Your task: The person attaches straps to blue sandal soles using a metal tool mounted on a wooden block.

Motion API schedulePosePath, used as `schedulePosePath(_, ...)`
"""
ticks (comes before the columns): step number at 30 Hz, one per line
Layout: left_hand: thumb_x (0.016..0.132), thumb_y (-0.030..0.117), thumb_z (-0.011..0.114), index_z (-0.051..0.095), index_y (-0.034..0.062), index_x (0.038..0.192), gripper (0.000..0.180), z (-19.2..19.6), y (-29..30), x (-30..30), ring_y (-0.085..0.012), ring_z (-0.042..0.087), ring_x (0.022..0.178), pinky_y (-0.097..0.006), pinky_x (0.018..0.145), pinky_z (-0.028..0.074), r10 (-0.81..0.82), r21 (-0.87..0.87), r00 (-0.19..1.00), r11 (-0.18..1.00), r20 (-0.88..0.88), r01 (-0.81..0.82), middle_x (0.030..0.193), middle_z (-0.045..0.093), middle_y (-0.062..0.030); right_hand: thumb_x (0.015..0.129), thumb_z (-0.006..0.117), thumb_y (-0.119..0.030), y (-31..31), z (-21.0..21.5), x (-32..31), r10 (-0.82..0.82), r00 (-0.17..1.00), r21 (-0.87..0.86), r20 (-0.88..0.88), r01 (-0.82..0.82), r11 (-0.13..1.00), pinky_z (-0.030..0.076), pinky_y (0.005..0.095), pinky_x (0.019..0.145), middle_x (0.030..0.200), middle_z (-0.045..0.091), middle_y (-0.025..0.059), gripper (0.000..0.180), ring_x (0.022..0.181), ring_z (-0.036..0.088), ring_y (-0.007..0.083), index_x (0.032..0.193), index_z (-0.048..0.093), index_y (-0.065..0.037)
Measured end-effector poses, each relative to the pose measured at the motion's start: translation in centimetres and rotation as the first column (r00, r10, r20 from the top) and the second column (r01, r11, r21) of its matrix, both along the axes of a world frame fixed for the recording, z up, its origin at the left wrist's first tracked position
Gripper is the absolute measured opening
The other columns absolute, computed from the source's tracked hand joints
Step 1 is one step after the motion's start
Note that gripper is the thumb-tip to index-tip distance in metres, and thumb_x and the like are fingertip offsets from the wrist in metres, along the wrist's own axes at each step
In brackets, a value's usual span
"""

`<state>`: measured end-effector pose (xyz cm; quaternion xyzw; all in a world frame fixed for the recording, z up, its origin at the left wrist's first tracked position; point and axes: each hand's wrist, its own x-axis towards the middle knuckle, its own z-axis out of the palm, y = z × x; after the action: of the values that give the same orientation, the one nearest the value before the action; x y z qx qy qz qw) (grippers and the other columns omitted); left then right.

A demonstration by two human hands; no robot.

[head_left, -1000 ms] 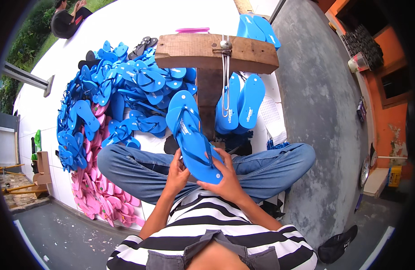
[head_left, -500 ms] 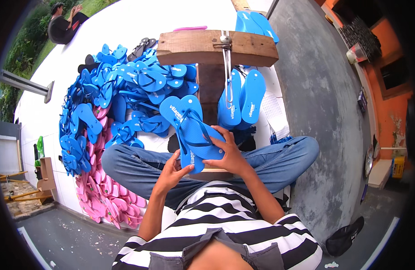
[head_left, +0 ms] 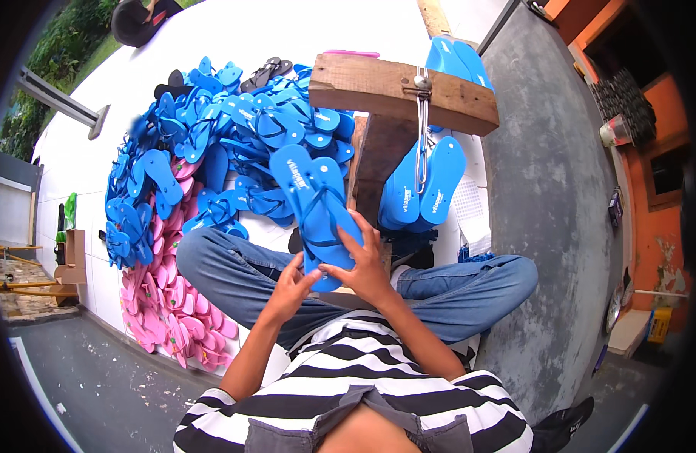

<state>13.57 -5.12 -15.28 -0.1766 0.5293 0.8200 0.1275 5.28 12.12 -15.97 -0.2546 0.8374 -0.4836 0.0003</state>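
A pair of blue flip-flops (head_left: 297, 175) with blue straps is held in front of my lap, the two overlapping almost side by side and toe ends pointing away. My left hand (head_left: 289, 291) pinches the near end, thumb on the edge. My right hand (head_left: 365, 266) grips the right side, its fingers spread over the sole and strap. Just beyond stands a wooden post with a crossbar (head_left: 363, 84), from which a long metal wire loop (head_left: 422, 143) hangs. Blue soles without visible straps (head_left: 444, 177) stand in stacks right of the post.
A large heap of blue flip-flops (head_left: 200, 124) lies at the left, with pink flip-flops (head_left: 163, 302) nearer. More blue soles (head_left: 457, 62) sit behind the crossbar. A printed sheet (head_left: 470, 208) lies right of the stacks. Another person (head_left: 136, 23) sits at the far left.
The two flip-flops, splayed crosswise before, are now drawn together and more nearly lined up. My right hand has turned more upright. The whole view has shifted a little.
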Motion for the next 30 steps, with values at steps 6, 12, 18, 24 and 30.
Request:
schedulePosePath(6,0.091,0.026,0.070,0.052,-0.0026,0.127,0.049,-0.2,-1.6,-8.1,-0.0139,0.059,0.101,-0.028,0.089,0.046,0.284,-0.347,0.946,0.881,-0.158,-0.322,0.112,0.063,-0.0097,0.076,0.081,-0.028,-0.7,2.0,-2.5,0.028,0.999,-0.083,-0.020,-0.029,0.996,0.029,0.0442,0.111,0.149,0.035,0.0131,0.077,0.134,0.034,0.0347,0.143,0.046,-0.014)
schedulePosePath(12,0.088,0.031,0.071,0.035,-0.0026,0.139,0.071,-1.1,-7.4,-21.7,-0.0218,0.058,0.106,-0.039,0.088,0.048,0.428,-0.246,0.880,0.847,-0.208,-0.470,0.120,0.057,-0.0133,0.086,0.073,-0.018,1.7,1.2,-2.6,-0.084,0.977,-0.186,0.196,0.121,0.975,0.046,0.0362,0.093,0.129,0.052,0.0108,0.054,0.119,0.050,0.0260,0.135,0.052,-0.012)
schedulePosePath(18,0.090,0.032,0.068,0.011,0.0043,0.153,0.089,-6.5,-9.5,-24.4,-0.0369,0.047,0.128,-0.046,0.097,0.047,0.332,-0.285,0.942,0.908,0.047,-0.306,0.144,0.038,-0.0203,0.089,0.068,-0.016,4.9,-2.7,-2.1,-0.218,0.893,-0.197,0.393,0.314,0.929,0.050,0.0287,0.077,0.102,0.065,0.0074,0.036,0.090,0.064,0.0181,0.123,0.060,-0.006)
schedulePosePath(24,0.092,0.028,0.061,0.030,0.0076,0.147,0.067,-5.4,-5.9,-22.5,-0.0254,0.052,0.120,-0.039,0.089,0.050,0.366,-0.515,0.924,0.774,-0.112,-0.369,0.139,0.046,-0.0142,0.081,0.074,-0.029,5.9,-5.6,-6.6,-0.610,0.778,0.267,-0.149,0.626,0.733,0.043,0.0422,0.094,0.126,0.051,0.0187,0.060,0.112,0.051,0.0366,0.128,0.052,0.000)
schedulePosePath(30,0.094,0.010,0.059,0.042,0.0061,0.140,0.049,-1.0,-1.3,-18.6,-0.0189,0.061,0.100,-0.032,0.083,0.051,0.017,-0.607,0.896,0.729,-0.444,-0.315,0.131,0.055,-0.0120,0.075,0.078,-0.039,4.3,-7.1,-11.2,-0.624,0.765,0.598,-0.159,0.577,0.556,0.038,0.0471,0.098,0.121,0.055,0.0207,0.081,0.113,0.050,0.0368,0.135,0.045,0.005)
